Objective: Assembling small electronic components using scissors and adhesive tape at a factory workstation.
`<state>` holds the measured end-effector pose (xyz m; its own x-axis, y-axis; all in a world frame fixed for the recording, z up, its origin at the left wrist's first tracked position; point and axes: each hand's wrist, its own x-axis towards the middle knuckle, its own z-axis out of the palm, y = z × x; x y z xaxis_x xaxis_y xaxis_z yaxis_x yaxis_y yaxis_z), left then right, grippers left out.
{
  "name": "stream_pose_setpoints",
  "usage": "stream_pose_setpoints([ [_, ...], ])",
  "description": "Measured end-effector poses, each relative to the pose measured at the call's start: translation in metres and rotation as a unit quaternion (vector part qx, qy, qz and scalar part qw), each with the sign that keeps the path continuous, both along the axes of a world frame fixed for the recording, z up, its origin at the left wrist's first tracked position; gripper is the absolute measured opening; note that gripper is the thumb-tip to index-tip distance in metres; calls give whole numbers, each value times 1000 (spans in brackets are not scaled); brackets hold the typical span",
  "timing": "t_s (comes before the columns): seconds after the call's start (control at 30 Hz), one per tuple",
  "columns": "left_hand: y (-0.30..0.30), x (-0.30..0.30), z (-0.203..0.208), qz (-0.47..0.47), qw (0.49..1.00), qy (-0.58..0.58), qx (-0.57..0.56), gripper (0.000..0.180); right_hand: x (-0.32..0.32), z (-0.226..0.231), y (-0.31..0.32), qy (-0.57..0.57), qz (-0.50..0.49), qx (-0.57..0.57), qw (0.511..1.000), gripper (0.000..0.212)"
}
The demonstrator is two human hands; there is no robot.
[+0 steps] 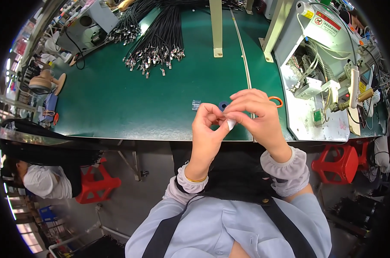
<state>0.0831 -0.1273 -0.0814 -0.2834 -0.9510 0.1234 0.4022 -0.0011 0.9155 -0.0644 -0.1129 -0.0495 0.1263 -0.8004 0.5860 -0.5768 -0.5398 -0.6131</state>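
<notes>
Just above the near edge of the table, my left hand (206, 129) and my right hand (260, 117) meet with their fingertips pinched together. A small white piece, like paper or tape (231, 124), shows at the tip of my left thumb, against the right thumb. What the right fingertips pinch is too small to make out. Behind the left fingers a short clear plastic cylinder (196, 105) rests on the table. A dark blue ring-shaped thing (223, 105) is partly hidden by my right hand. An orange loop handle (276, 102) sticks out beyond the right hand.
The green table (117, 103) carries bundles of black cables with metal ends (156, 56) at the back. At the right stands a grey machine (309, 69) with hoses. A small fan (44, 81) is at far left. Red stools (336, 164) and a seated person (48, 178) are below.
</notes>
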Motion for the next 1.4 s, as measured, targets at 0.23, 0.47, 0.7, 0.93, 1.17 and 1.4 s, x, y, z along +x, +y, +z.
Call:
stream_pose_setpoints([
  [0.23,0,6,-2,-65,992,103,43,31,3,-8,13,33,4,-114,993,13],
  [0.47,10,24,-12,-159,961,142,176,27,-5,-21,31,211,57,-194,956,18],
  [0.7,-4,12,-14,23,994,-90,51,21,-18,-47,55,229,88,-202,948,15],
  [0.93,-25,-12,-39,174,777,-512,-322,27,-26,-49,36,-27,-95,56,994,11],
  [1.17,-28,-7,-48,86,918,-359,-146,23,-20,-55,23,-86,-72,95,989,20],
  [1.4,-25,-11,-44,137,853,-424,-270,23,-15,-53,12,-95,-122,82,985,28],
])
